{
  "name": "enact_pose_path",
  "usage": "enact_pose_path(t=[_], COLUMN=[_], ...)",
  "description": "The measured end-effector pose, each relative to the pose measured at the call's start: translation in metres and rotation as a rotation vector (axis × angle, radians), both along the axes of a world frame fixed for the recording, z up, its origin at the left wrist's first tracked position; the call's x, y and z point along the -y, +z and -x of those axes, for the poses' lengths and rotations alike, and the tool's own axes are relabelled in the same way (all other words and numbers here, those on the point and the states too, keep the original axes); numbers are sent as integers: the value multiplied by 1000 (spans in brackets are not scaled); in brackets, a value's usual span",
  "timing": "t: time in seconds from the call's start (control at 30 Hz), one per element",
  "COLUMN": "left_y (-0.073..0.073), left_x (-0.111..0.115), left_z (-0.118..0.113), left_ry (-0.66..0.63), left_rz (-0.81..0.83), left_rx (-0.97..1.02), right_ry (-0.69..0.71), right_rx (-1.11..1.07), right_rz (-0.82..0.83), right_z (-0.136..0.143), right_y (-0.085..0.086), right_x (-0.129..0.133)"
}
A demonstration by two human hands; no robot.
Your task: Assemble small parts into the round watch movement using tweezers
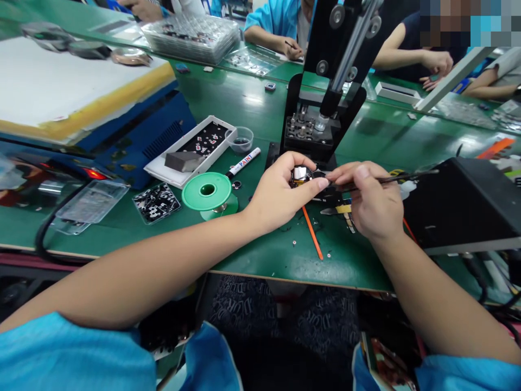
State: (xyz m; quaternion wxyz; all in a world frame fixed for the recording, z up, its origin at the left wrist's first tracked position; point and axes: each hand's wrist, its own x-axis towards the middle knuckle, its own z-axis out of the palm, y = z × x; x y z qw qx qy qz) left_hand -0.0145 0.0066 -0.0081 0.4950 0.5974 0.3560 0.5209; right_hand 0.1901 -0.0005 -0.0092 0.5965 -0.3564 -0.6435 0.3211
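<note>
My left hand is closed around a small shiny device with a silvery face and dark edges, possibly a watch body. Much of it is hidden by the thumb and fingers. Pinched in my right hand is a pair of dark tweezers, whose rear end points right. The tips meet the device near my left thumb, though the exact contact cannot be made out. Just beyond both hands stands a black press with a metal fixture. Below them, an orange stick lies on the green table.
Left of my hands are a green spool, a paint marker, a clear cup, a white tray and a box of small black parts. A black box stands right. Other people work across the table.
</note>
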Motion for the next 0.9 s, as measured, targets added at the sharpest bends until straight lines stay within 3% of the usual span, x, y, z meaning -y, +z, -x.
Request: enact_pose_path(t=[0.2,0.33,0.5,0.73,0.9], left_y=[0,-3,-9,-8,-5], left_x=[3,2,-1,-1,-1], left_z=[-1,-2,-2,-3,-3], left_ry=[-51,-92,-124,-181,-157], left_rz=[33,70,43,27,142], left_rx=[-62,8,7,114,150], right_ry=[93,184,195,161,121], right_rx=[-21,-12,3,74,84], right_rz=[148,283,461,421,447], right_z=[-2,0,1,-1,1], right_y=[3,2,5,11,15], right_x=[-6,-4,-1,0,1])
